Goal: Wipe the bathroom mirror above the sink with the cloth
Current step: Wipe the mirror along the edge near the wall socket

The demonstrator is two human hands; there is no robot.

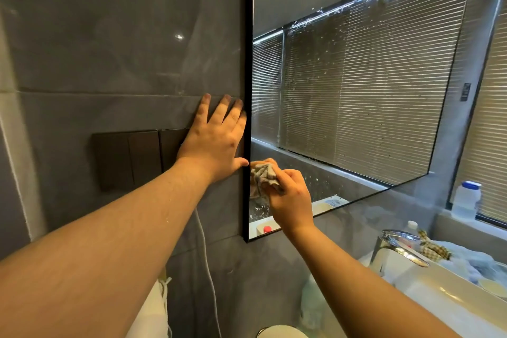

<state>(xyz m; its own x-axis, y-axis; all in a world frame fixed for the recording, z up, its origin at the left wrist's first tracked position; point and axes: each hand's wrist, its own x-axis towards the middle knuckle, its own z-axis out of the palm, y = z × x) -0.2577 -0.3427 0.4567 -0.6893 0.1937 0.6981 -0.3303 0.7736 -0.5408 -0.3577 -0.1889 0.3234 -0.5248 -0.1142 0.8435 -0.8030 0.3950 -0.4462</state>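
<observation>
Grey cloth (264,177), bunched in the right hand (290,200), presses the mirror (356,90) low at its left edge; left hand (216,140) lies flat on the wall. Droplets remain above, so sweep upward in overlapping strokes.

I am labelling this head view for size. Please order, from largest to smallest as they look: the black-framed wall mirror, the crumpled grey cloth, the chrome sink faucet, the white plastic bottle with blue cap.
1. Black-framed wall mirror
2. Chrome sink faucet
3. Crumpled grey cloth and white plastic bottle with blue cap: they look alike in size; the right hand hides part of the cloth, and the bottle stands farther away.
</observation>
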